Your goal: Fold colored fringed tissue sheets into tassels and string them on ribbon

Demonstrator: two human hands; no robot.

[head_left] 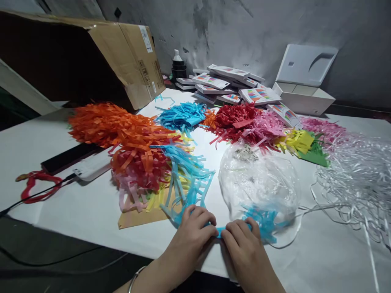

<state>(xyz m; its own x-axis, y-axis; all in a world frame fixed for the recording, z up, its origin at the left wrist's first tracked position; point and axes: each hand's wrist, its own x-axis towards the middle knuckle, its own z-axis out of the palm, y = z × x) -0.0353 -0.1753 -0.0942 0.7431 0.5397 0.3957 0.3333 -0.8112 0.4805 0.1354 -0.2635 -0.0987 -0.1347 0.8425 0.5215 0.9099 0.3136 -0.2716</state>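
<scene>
Low over the table's front edge, my left hand (198, 226) and my right hand (243, 237) are side by side, fingers closed on a blue tissue-paper fringe (220, 232). A short band of the paper shows between them. Loose blue strips spread out beyond my left hand, and another blue bunch (265, 223) fans out past my right fingers. My fingertips are partly hidden behind the knuckles. Just beyond my right hand is a crumpled clear plastic bag (259, 179). Left of my left hand, orange, red, pink and yellow fringes (140, 162) lie on a brown card (134, 219).
A large cardboard box (134, 61) stands back left, near a phone (71, 156) and white power bank (93, 167). Flat printed boxes (226, 83), an open white box (305, 95) and more colored fringes (238, 120) are at the back. White string (360, 183) tangles on the right.
</scene>
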